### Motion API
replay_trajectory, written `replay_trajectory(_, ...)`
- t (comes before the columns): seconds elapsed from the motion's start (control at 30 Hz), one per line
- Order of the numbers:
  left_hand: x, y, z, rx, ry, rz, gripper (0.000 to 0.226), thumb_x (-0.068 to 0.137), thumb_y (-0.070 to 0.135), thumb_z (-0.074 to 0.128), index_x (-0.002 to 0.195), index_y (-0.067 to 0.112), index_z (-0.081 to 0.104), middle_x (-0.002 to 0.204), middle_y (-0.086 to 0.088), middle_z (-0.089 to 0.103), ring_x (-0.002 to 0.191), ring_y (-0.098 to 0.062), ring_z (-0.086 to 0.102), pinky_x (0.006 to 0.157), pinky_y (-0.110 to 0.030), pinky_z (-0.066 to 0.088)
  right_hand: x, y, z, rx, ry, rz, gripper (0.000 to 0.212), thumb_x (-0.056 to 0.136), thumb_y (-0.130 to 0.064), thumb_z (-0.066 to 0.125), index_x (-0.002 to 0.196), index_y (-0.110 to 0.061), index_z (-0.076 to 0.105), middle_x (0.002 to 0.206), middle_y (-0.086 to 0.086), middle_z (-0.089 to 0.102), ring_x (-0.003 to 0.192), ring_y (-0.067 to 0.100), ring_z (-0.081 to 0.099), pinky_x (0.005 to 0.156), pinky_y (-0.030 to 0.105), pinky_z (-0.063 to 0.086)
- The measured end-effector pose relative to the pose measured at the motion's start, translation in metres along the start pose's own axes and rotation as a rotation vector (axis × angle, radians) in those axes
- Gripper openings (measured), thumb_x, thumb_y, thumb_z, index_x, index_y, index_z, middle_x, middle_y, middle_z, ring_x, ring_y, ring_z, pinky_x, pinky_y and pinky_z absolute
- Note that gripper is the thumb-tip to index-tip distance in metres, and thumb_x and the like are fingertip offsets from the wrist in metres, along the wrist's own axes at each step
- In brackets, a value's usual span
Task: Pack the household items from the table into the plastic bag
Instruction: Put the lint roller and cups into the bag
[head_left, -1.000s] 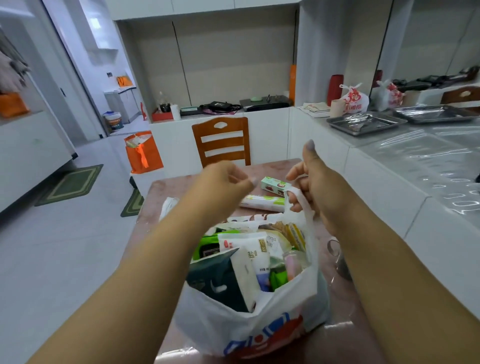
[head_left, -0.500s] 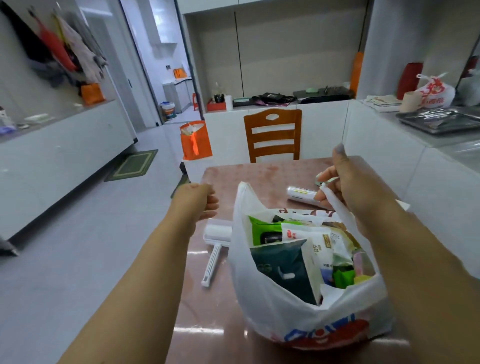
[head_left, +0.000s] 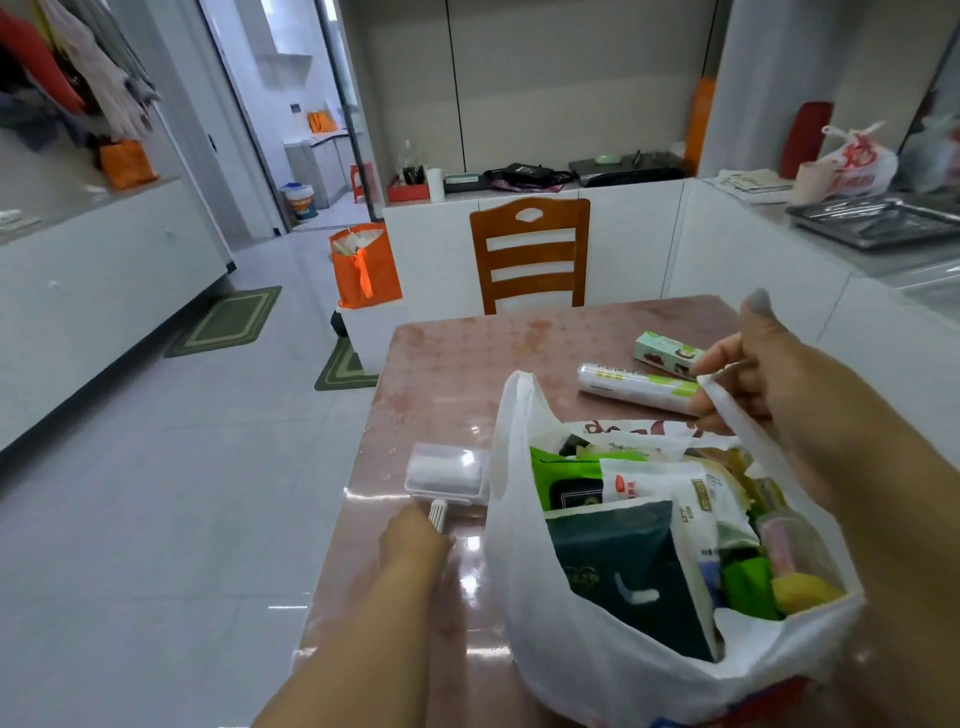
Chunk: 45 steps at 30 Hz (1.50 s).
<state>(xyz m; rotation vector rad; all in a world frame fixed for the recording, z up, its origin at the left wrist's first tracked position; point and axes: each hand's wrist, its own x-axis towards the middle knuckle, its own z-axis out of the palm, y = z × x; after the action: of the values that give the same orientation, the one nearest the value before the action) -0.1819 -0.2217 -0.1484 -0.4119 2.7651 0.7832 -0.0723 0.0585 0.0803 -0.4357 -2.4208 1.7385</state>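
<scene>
A white plastic bag with red and blue print stands open on a glossy reddish table, crammed with upright packets in green, dark teal and white. Just left of the bag lies a white lint roller in a clear cover, handle toward the near edge. Beyond the bag, a white-and-green roll lies on its side beside a small pale green box.
</scene>
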Motion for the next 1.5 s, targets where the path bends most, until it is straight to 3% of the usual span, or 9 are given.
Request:
replay_trajectory(0.2,0.015,0.001,0.004,-0.101,0.073,-0.018,0.031,0.086,0.029,0.062,0.105,0.004,0.061,0.103,-0.017,0.068,0.096,-0.035,0.065,0.079,-0.035,0.051,0.000,0.000,0.000,0.067,0.067,0.012,0.075,0.070,-0.077,0.020,0.086,-0.017,0.062,0.071,0.008,0.068,0.069,0.024,0.064,0.080,0.043,0.051)
replay_trajectory(0.33,0.017,0.035,-0.046,-0.286,0.211,0.049,0.027,0.085,0.022,0.064,0.094,-0.003,0.064,0.085,-0.021,0.070,0.074,-0.036,0.067,0.067,-0.042,0.057,0.007,0.003,-0.011,0.169,0.110,0.017,0.081,0.074,-0.080,0.017,0.093,-0.018,0.065,0.079,0.008,0.068,0.053,0.015,0.053,0.065,0.036,0.043)
replay_trajectory(0.5,-0.036,0.113,-0.146,-0.502,0.263,0.223,0.023,0.090,0.021,0.062,0.098,0.000,0.067,0.073,-0.015,0.064,0.052,-0.021,0.056,0.033,-0.020,0.038,0.009,0.006,-0.033,0.271,0.200,0.006,0.081,0.083,-0.077,0.012,0.103,-0.021,0.067,0.095,0.004,0.072,0.043,0.010,0.042,0.057,0.030,0.035)
replay_trajectory(0.77,-0.171,0.198,-0.209,-0.021,-0.012,0.595,0.003,0.084,0.029,0.069,0.085,0.027,0.072,0.074,-0.005,0.070,0.067,-0.022,0.059,0.059,-0.029,0.048,0.008,0.013,-0.073,0.455,0.239,0.040,0.089,0.086,-0.075,0.013,0.126,-0.011,0.060,0.109,0.004,0.070,0.035,0.006,0.033,0.046,0.026,0.033)
replay_trajectory(0.93,-0.201,0.225,-0.149,0.419,-0.175,0.710,0.011,0.088,0.028,0.065,0.093,0.022,0.072,0.074,0.008,0.066,0.067,-0.008,0.059,0.056,-0.016,0.041,0.002,0.015,-0.082,0.456,0.181,0.061,0.087,0.087,-0.075,0.014,0.121,-0.011,0.063,0.107,0.004,0.071,0.032,0.005,0.034,0.045,0.026,0.033)
replay_trajectory(1.13,-0.190,0.242,-0.067,0.603,-0.153,0.800,0.019,0.092,0.023,0.056,0.103,0.012,0.068,0.089,-0.001,0.065,0.077,-0.017,0.058,0.076,-0.028,0.053,-0.009,0.019,-0.084,0.357,0.068,0.067,0.085,0.082,-0.080,0.013,0.108,-0.021,0.068,0.103,0.002,0.073,0.040,0.009,0.037,0.047,0.026,0.036)
replay_trajectory(1.3,-0.185,0.248,-0.028,0.829,-0.182,0.856,0.022,0.092,0.021,0.053,0.107,0.009,0.064,0.096,-0.006,0.059,0.084,-0.023,0.053,0.077,-0.035,0.049,-0.014,0.024,-0.083,0.222,0.012,-0.006,0.088,0.079,-0.079,0.011,0.108,-0.018,0.069,0.098,0.006,0.073,0.037,0.006,0.038,0.044,0.023,0.036)
replay_trajectory(1.4,-0.179,0.252,-0.027,0.927,-0.087,0.937,0.022,0.094,0.034,0.051,0.097,0.017,0.065,0.104,-0.005,0.058,0.099,-0.022,0.048,0.085,-0.037,0.046,-0.019,0.025,-0.088,0.170,0.014,-0.038,0.090,0.067,-0.080,0.014,0.109,-0.019,0.065,0.094,0.008,0.073,0.045,0.011,0.048,0.051,0.026,0.044)
replay_trajectory(1.5,-0.177,0.254,-0.036,0.929,-0.152,0.895,0.039,0.098,0.043,0.039,0.088,0.013,0.061,0.096,-0.003,0.057,0.106,-0.023,0.049,0.094,-0.039,0.044,-0.023,0.019,-0.096,0.037,0.047,-0.049,0.090,0.065,-0.079,0.011,0.112,-0.021,0.061,0.094,0.007,0.072,0.062,0.018,0.059,0.075,0.038,0.054)
